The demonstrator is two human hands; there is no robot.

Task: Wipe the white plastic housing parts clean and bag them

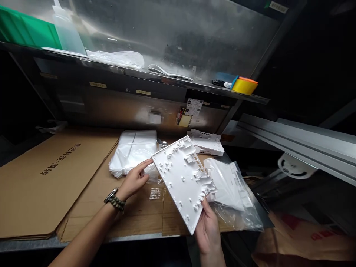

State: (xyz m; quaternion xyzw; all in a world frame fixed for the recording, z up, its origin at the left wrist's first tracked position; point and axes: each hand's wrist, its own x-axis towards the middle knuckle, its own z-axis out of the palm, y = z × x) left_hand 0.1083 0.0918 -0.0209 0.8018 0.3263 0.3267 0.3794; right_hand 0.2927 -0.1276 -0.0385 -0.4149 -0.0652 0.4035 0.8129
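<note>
A white moulded plastic panel (178, 181), with clips and ribs over its face, is tilted above the cardboard-covered bench. My right hand (207, 226) grips it by its lower right edge, the thumb on the ribbed side. My left hand (135, 181) has its index finger stretched to the panel's upper left corner; whether it touches is hard to tell. That hand's thumb stands apart from the fingers, with nothing visible between them. Just behind the left hand lies a stack of clear plastic bags (136, 146). Right of the panel, a bagged white part (228, 185) rests on the bench.
Another white plastic part (207, 142) lies at the back. Large flat cardboard (52, 181) covers the left side. Above runs a metal shelf holding a squeeze bottle (66, 31), a green bin (27, 27) and a yellow tape roll (244, 86). An aluminium rail (300, 148) juts in at right.
</note>
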